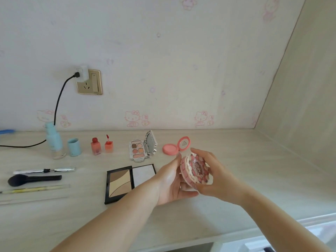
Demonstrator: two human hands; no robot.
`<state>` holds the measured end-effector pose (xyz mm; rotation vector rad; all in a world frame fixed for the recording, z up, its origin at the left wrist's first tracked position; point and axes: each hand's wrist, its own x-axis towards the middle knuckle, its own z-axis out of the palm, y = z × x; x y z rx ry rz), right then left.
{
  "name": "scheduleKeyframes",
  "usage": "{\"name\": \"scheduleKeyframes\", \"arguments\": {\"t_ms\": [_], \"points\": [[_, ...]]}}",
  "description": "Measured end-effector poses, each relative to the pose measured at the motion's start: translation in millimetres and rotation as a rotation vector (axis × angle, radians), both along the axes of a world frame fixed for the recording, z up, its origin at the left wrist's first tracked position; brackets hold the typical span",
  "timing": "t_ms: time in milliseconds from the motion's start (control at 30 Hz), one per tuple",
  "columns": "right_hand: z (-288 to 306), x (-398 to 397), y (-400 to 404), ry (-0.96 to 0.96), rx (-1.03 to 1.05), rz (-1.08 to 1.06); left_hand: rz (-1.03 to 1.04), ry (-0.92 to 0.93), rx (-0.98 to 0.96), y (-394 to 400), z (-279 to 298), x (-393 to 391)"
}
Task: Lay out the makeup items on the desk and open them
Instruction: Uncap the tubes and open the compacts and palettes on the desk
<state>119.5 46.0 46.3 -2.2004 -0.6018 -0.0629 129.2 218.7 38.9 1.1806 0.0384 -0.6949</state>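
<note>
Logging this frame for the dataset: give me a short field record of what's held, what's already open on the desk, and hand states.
held item: round pink compact, above the desk, lid looks closed
left hand: holds the compact from its left side
right hand: grips the compact from the right
open on desk: pink blush, small eyeshadow palette, black contour palette
uncapped: blue bottle with cap beside it, red lip tint
tools at left: black brush
</note>
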Motion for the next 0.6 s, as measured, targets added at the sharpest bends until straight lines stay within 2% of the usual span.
{"name": "scheduleKeyframes", "arguments": {"t_ms": [100,267,400,533,600], "points": [[6,-3,-5,0.044,-0.026,0.056,-0.059,-0.003,-0.053,2,-3,-3],[12,-6,-7,0.101,-0.082,0.087,0.001,0.048,-0.241,-1,-3,-13],[13,-8,3,0.196,0.053,-0.017,0.087,0.000,-0.273,-9,-5,-17],[13,-6,14,0.198,0.112,-0.110,0.220,-0.045,-0.331,-17,-4,-20],[13,-6,18,0.154,0.076,-0.138,0.266,-0.063,-0.352,-21,-3,-23]]}}
